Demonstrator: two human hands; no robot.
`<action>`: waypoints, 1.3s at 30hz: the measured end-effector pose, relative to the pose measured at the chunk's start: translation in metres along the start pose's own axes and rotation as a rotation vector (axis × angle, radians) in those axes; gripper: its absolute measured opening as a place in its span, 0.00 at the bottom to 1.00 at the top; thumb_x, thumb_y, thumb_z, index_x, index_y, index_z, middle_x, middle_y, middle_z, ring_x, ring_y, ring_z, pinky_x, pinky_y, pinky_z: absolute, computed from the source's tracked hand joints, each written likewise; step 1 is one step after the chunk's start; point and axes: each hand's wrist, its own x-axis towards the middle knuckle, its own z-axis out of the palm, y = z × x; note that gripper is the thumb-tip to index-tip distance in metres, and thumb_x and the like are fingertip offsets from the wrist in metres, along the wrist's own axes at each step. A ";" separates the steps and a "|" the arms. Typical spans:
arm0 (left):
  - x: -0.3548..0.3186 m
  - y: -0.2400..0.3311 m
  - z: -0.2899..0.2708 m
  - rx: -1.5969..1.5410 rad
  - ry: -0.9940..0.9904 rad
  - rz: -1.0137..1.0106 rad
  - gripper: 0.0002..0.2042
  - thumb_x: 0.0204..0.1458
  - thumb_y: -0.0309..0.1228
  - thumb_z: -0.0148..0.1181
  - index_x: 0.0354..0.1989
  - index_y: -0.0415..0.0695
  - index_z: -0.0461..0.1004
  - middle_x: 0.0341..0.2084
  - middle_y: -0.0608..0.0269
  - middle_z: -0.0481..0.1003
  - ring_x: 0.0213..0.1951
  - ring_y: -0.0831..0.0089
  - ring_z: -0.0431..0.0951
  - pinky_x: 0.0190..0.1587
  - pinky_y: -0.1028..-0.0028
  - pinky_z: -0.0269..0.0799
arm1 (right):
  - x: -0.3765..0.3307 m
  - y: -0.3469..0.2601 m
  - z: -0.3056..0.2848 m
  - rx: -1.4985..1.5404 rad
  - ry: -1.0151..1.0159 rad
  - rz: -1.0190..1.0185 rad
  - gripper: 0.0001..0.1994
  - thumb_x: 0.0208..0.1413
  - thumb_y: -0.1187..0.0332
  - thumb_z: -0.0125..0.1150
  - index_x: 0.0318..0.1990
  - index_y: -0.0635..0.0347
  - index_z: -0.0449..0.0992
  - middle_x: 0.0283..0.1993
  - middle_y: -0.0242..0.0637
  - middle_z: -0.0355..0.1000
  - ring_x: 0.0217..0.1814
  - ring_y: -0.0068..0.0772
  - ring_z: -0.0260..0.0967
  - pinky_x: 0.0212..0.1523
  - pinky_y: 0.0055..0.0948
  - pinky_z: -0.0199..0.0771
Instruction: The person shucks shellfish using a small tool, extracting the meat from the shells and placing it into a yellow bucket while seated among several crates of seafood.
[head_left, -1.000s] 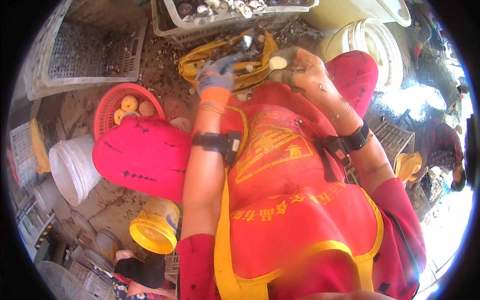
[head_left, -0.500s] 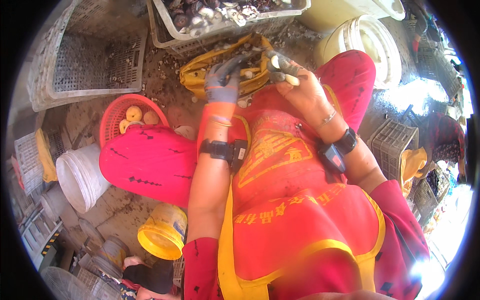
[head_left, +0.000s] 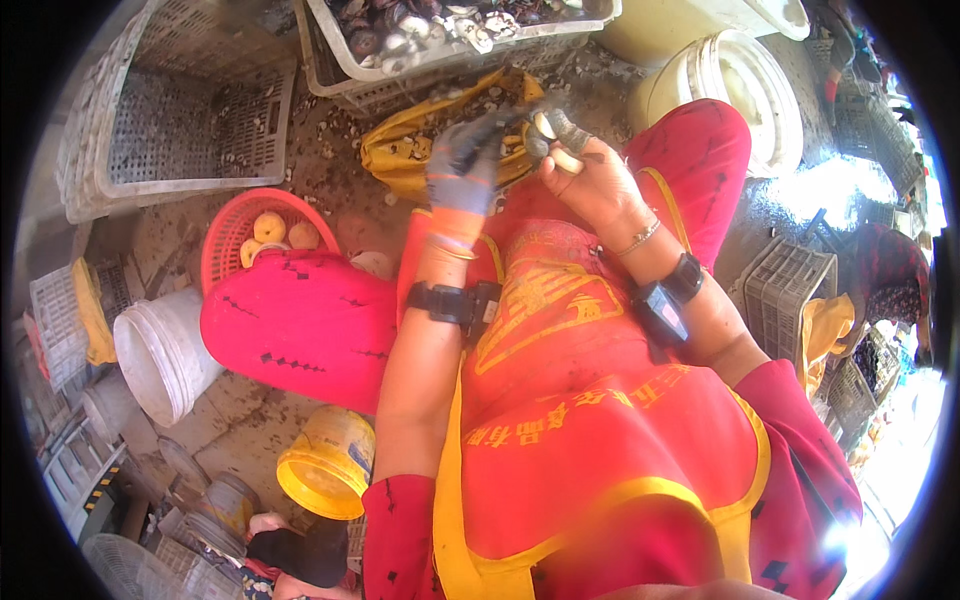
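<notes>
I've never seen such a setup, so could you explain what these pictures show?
There's no machine: a person works by hand. Every picture comes from one camera worn on the head, looking down. The grey-gloved left hand is blurred; whether it holds anything is unclear. The right hand, its fingers darkly covered, holds small, pale pieces. On the floor are a round red plastic basket containing pale, rounded items and a grey rectangular plastic crate; near the hands sits an open yellow container.

On the left I see a white bucket (head_left: 160,350) and a yellow bucket (head_left: 345,440) on the dirty floor (head_left: 225,410), with a fan (head_left: 120,562) and another person (head_left: 300,555) beyond them. Across to the right, a yellow cloth (head_left: 824,330) shows beside a grey crate (head_left: 790,285).
</notes>
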 end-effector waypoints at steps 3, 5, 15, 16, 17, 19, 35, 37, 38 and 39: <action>0.004 0.020 0.008 0.537 -0.164 0.638 0.16 0.40 0.22 0.57 0.38 0.54 0.78 0.26 0.66 0.70 0.32 0.68 0.69 0.36 0.71 0.66 | 0.002 0.000 -0.016 -0.044 -0.075 0.028 0.12 0.58 0.71 0.40 0.46 0.65 0.66 0.45 0.41 0.68 0.43 0.35 0.67 0.38 0.30 0.73; 0.001 0.027 0.010 0.573 -0.139 0.659 0.18 0.36 0.23 0.57 0.38 0.57 0.78 0.24 0.65 0.68 0.31 0.63 0.67 0.36 0.66 0.64 | 0.009 -0.006 -0.034 0.051 -0.172 0.151 0.09 0.56 0.71 0.44 0.43 0.59 0.67 0.46 0.40 0.67 0.49 0.34 0.63 0.46 0.30 0.66; 0.006 -0.011 0.003 0.153 -0.013 0.175 0.17 0.41 0.21 0.56 0.39 0.55 0.78 0.28 0.62 0.73 0.33 0.63 0.70 0.39 0.68 0.66 | -0.001 0.002 0.006 0.314 -0.111 0.183 0.14 0.57 0.71 0.38 0.46 0.67 0.67 0.47 0.44 0.68 0.39 0.35 0.67 0.34 0.30 0.72; 0.005 -0.014 0.001 -0.042 0.004 -0.077 0.16 0.41 0.21 0.56 0.39 0.55 0.78 0.28 0.61 0.73 0.33 0.63 0.70 0.39 0.68 0.66 | 0.006 -0.002 -0.007 0.329 -0.127 0.178 0.14 0.57 0.71 0.38 0.46 0.66 0.67 0.46 0.44 0.68 0.39 0.35 0.67 0.34 0.30 0.72; 0.005 -0.016 0.000 -0.240 0.021 -0.328 0.16 0.41 0.20 0.56 0.39 0.54 0.78 0.28 0.61 0.74 0.33 0.63 0.70 0.39 0.69 0.66 | 0.008 -0.003 -0.008 0.342 -0.142 0.172 0.14 0.57 0.71 0.38 0.46 0.66 0.67 0.46 0.44 0.68 0.39 0.35 0.67 0.34 0.29 0.73; 0.003 -0.016 -0.001 -0.114 -0.037 -0.140 0.15 0.43 0.21 0.58 0.39 0.52 0.78 0.29 0.60 0.75 0.33 0.65 0.73 0.38 0.70 0.68 | 0.006 0.000 -0.011 -0.009 -0.094 0.057 0.14 0.57 0.72 0.38 0.47 0.66 0.67 0.44 0.44 0.69 0.39 0.35 0.67 0.34 0.29 0.73; 0.002 -0.003 0.000 -0.025 -0.009 -0.101 0.17 0.39 0.20 0.56 0.38 0.52 0.78 0.28 0.61 0.72 0.34 0.63 0.70 0.39 0.68 0.66 | -0.004 0.004 0.010 0.244 0.028 0.108 0.12 0.55 0.73 0.37 0.41 0.68 0.67 0.38 0.41 0.69 0.28 0.27 0.62 0.28 0.24 0.66; 0.002 0.005 0.002 0.046 -0.045 -0.032 0.16 0.40 0.20 0.56 0.38 0.51 0.78 0.28 0.60 0.73 0.33 0.64 0.71 0.38 0.69 0.66 | -0.005 -0.002 0.007 -0.012 0.012 0.029 0.12 0.54 0.74 0.39 0.43 0.67 0.67 0.39 0.40 0.69 0.30 0.27 0.63 0.29 0.24 0.67; 0.001 0.011 0.005 0.218 -0.074 0.227 0.15 0.41 0.21 0.56 0.38 0.50 0.78 0.29 0.60 0.73 0.32 0.65 0.72 0.36 0.70 0.67 | -0.007 -0.003 0.004 -0.132 0.004 -0.009 0.12 0.54 0.75 0.39 0.43 0.66 0.67 0.39 0.40 0.69 0.31 0.27 0.63 0.30 0.25 0.67; 0.000 0.014 0.005 0.388 -0.104 0.486 0.14 0.43 0.21 0.56 0.39 0.50 0.78 0.29 0.60 0.74 0.31 0.66 0.72 0.35 0.71 0.67 | -0.008 -0.003 0.001 -0.251 -0.004 -0.046 0.12 0.53 0.75 0.40 0.44 0.65 0.67 0.40 0.39 0.69 0.32 0.27 0.64 0.30 0.25 0.68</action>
